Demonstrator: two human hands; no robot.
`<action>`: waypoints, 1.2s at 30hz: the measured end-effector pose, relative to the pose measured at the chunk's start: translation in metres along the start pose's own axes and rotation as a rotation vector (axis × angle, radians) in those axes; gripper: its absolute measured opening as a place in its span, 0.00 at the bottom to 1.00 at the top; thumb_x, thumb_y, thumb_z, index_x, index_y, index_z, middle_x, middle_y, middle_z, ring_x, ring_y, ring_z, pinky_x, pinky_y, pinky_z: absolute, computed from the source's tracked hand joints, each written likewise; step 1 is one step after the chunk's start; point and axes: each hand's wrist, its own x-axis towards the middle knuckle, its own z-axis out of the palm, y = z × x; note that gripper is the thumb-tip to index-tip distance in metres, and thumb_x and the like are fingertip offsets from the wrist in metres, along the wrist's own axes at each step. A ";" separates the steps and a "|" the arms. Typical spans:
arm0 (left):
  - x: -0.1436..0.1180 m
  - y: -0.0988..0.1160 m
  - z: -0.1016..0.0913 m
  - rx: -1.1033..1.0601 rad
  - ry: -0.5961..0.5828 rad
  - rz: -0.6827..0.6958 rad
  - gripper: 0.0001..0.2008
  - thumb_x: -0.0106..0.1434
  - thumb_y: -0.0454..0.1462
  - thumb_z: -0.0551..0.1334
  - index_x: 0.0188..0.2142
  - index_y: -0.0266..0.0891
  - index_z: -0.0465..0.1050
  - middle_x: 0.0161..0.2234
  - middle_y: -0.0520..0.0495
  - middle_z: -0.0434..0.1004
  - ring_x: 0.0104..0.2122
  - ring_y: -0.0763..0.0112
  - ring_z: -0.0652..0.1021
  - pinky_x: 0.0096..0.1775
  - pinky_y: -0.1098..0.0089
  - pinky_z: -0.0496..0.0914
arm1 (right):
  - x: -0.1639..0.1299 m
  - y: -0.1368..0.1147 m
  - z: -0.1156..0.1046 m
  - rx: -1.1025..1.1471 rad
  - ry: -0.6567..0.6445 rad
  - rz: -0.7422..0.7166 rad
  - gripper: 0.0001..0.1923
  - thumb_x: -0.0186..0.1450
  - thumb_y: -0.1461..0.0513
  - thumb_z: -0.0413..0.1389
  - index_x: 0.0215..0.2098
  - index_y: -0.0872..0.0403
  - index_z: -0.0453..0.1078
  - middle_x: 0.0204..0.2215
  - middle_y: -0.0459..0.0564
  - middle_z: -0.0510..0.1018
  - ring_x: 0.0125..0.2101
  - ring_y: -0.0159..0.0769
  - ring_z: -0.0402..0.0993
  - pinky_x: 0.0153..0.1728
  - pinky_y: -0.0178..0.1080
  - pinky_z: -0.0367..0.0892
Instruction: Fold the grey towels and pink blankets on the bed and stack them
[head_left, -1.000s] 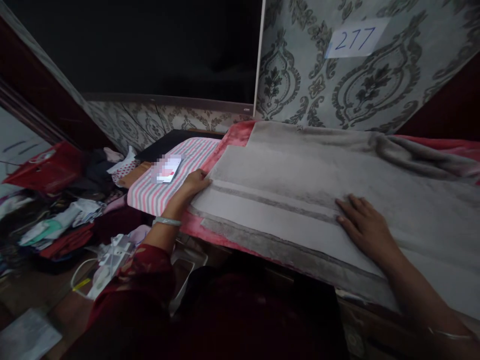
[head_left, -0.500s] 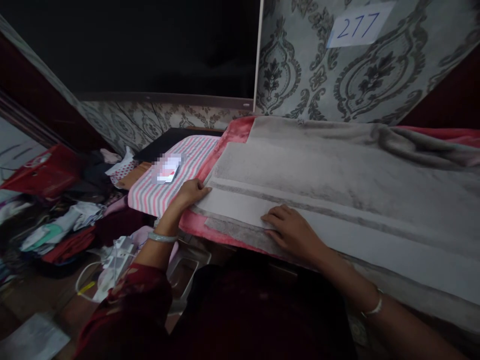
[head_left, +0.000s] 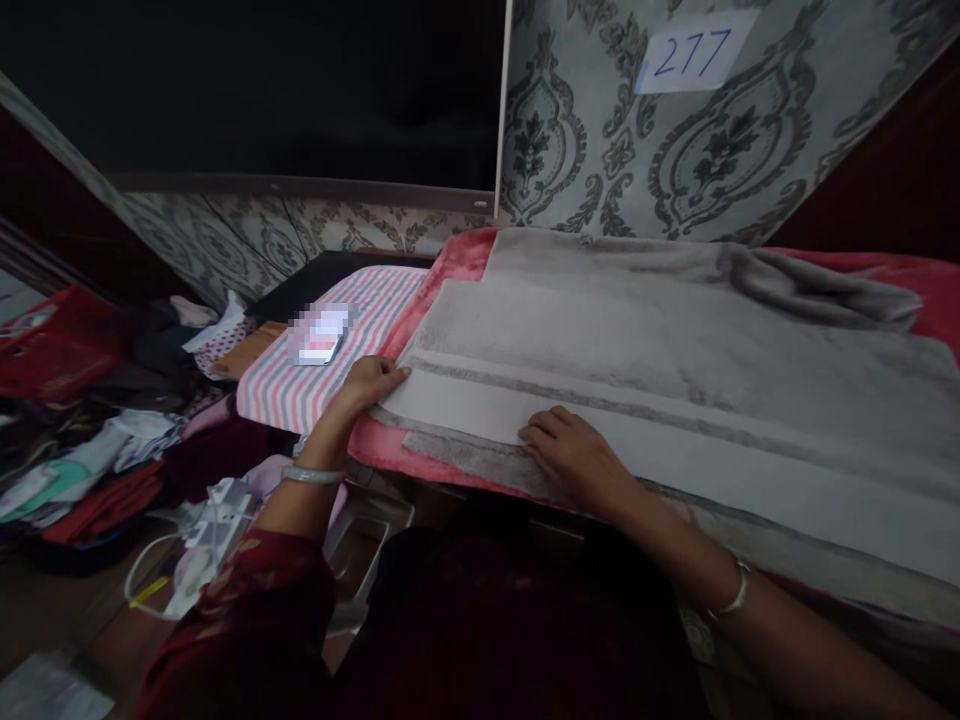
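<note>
A long piece of grey plush fabric [head_left: 600, 330] lies spread over a table, with a smooth white band [head_left: 469, 403] running along its front part. My left hand [head_left: 373, 382] pinches the fabric's left end, thumb on top near the band's corner. At the band's front edge, my right hand [head_left: 574, 455] is closed with bent fingers on the cloth; its thumb is mostly hidden. Beneath lies a pink-red blanket [head_left: 375, 445] with grey patches, showing at the left and front.
Left of the fabric, a phone [head_left: 322, 338] with a lit, blurred screen rests on a striped cloth [head_left: 262, 395]. Piled clothes [head_left: 112, 460] and a red bag [head_left: 60, 345] are at far left. Behind stand a dark television [head_left: 300, 90] and a patterned wall.
The view has shifted slightly, so most things sit a little further left. My right hand's fingers have drawn closer together at the band's front edge. My left hand keeps its hold.
</note>
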 end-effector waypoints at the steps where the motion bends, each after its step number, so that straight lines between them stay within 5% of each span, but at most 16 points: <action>1: 0.000 0.000 -0.001 -0.014 -0.002 -0.006 0.16 0.51 0.49 0.63 0.18 0.41 0.64 0.17 0.54 0.60 0.20 0.74 0.62 0.25 0.69 0.54 | 0.000 0.000 0.000 -0.030 0.019 -0.014 0.09 0.71 0.68 0.52 0.37 0.55 0.74 0.36 0.54 0.76 0.38 0.41 0.67 0.38 0.40 0.63; 7: -0.003 -0.008 -0.004 -0.185 -0.044 -0.010 0.21 0.45 0.55 0.66 0.21 0.40 0.66 0.18 0.55 0.62 0.20 0.74 0.63 0.24 0.70 0.55 | -0.003 0.000 0.006 -0.088 0.187 -0.086 0.11 0.69 0.71 0.51 0.33 0.55 0.72 0.31 0.52 0.74 0.34 0.38 0.64 0.35 0.39 0.59; 13: 0.001 -0.012 -0.002 -0.045 0.038 0.015 0.17 0.47 0.51 0.67 0.23 0.40 0.69 0.19 0.54 0.65 0.22 0.72 0.66 0.25 0.71 0.59 | -0.001 0.008 -0.006 0.129 0.008 -0.039 0.12 0.73 0.65 0.50 0.34 0.55 0.74 0.33 0.52 0.75 0.35 0.37 0.69 0.36 0.38 0.63; 16: 0.008 -0.011 -0.005 -0.030 0.065 0.044 0.18 0.47 0.49 0.67 0.34 0.39 0.74 0.26 0.52 0.73 0.28 0.66 0.73 0.29 0.70 0.66 | 0.007 0.027 -0.012 0.204 -0.011 0.074 0.15 0.75 0.58 0.48 0.48 0.53 0.75 0.44 0.56 0.78 0.44 0.41 0.73 0.44 0.41 0.68; 18: 0.013 -0.009 -0.008 -0.010 0.059 0.032 0.23 0.47 0.49 0.67 0.40 0.39 0.76 0.30 0.49 0.77 0.31 0.63 0.77 0.32 0.68 0.69 | 0.011 0.041 -0.007 0.120 0.023 0.176 0.23 0.74 0.53 0.49 0.63 0.51 0.67 0.60 0.59 0.71 0.58 0.50 0.67 0.56 0.52 0.64; 23: 0.025 0.006 -0.017 0.061 -0.041 -0.050 0.21 0.45 0.53 0.68 0.31 0.40 0.76 0.28 0.45 0.80 0.34 0.54 0.80 0.33 0.64 0.73 | 0.008 0.053 0.019 0.052 -0.144 0.261 0.34 0.71 0.47 0.52 0.72 0.44 0.55 0.72 0.55 0.51 0.70 0.60 0.45 0.65 0.67 0.46; 30: 0.025 0.062 -0.035 -0.039 -0.098 0.052 0.24 0.42 0.53 0.72 0.34 0.41 0.79 0.25 0.46 0.80 0.32 0.51 0.80 0.32 0.60 0.74 | 0.009 0.055 0.022 0.306 -0.127 0.322 0.34 0.70 0.47 0.53 0.71 0.43 0.56 0.72 0.51 0.49 0.72 0.57 0.39 0.67 0.66 0.36; 33: 0.031 0.109 -0.035 -0.094 -0.153 0.128 0.25 0.47 0.54 0.68 0.39 0.41 0.80 0.30 0.45 0.83 0.34 0.54 0.81 0.33 0.61 0.74 | 0.016 0.068 0.017 0.581 -0.044 0.399 0.33 0.71 0.46 0.50 0.71 0.45 0.57 0.71 0.52 0.55 0.71 0.52 0.46 0.69 0.63 0.38; 36: 0.037 0.181 -0.027 -0.097 -0.357 0.291 0.23 0.49 0.51 0.65 0.40 0.40 0.80 0.31 0.47 0.82 0.32 0.58 0.80 0.32 0.65 0.73 | 0.018 0.088 0.003 1.005 0.151 0.564 0.36 0.70 0.42 0.48 0.72 0.47 0.56 0.69 0.55 0.59 0.69 0.48 0.54 0.69 0.57 0.46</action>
